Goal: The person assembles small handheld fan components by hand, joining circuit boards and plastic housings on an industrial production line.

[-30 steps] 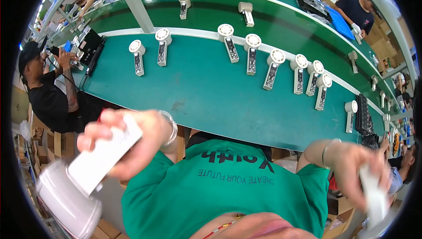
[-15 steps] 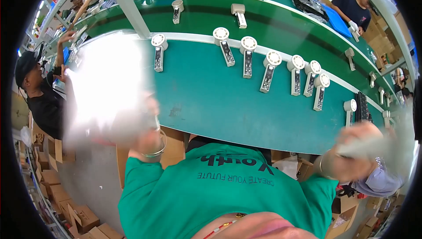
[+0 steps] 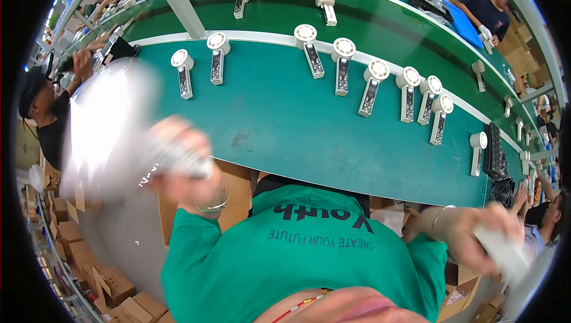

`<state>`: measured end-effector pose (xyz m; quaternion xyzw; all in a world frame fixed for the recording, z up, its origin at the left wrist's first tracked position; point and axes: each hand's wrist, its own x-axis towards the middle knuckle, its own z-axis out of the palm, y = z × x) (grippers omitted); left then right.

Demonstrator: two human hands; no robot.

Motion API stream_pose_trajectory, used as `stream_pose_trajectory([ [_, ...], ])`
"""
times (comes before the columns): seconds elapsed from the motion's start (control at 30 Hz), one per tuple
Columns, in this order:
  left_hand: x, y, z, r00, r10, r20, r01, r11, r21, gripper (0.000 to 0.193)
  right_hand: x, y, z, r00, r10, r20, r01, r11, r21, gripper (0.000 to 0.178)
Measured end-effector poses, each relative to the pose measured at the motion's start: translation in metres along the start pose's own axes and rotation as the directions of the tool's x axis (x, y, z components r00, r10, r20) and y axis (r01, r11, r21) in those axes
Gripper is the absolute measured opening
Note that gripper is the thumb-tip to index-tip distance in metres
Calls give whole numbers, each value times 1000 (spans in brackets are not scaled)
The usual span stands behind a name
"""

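Note:
My left hand (image 3: 187,165), smeared by motion, is closed round a pale grey-white piece (image 3: 189,161) at the left, off the front edge of the green work surface (image 3: 309,139). Beside it spreads a large, bright white blurred thing (image 3: 107,127); its kind and whether it joins the held piece cannot be made out. At the lower right, my right hand (image 3: 479,237) grips a long pale plastic piece (image 3: 505,254), blurred at its far end. Several white handheld units with round heads stand or lie along the far side, such as one unit (image 3: 372,88), their handles exposing dark inner parts.
A raised white rail (image 3: 262,36) divides my surface from a green belt (image 3: 404,41) bearing more units. Black trays (image 3: 495,150) stand at the right end. One co-worker (image 3: 47,109) is at the left, another (image 3: 485,11) at the far right. Cardboard boxes (image 3: 113,284) lie below.
The bright white blur has moved left, uncovering another unit at the far left of the surface. My left hand has shifted left and up; my right hand has moved slightly right and down.

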<state>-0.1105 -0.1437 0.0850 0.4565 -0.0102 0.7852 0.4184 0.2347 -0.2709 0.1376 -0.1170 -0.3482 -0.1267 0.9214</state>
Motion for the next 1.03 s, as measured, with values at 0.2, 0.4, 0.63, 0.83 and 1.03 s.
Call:
stream_pose_trajectory([
  [0.2,35,-13,36,759,646,84,-647,734,204,35,-1,35,43,943,-185,276,171,983,73,38],
  [0.4,82,-109,17,928,343,147,-371,799,474,34,-1,133,56,841,469,271,-350,852,-389,14],
  [0.63,173,-332,-137,920,-272,-281,389,708,590,23,25,367,2,383,912,151,-503,343,-793,21],
  [0.83,194,-413,-250,798,-264,-542,572,47,819,34,-22,542,-67,437,898,50,128,-7,-992,44],
  [1.03,176,-425,-253,757,-276,-592,520,-294,802,41,-82,580,-149,265,959,-99,515,-228,-826,61],
])
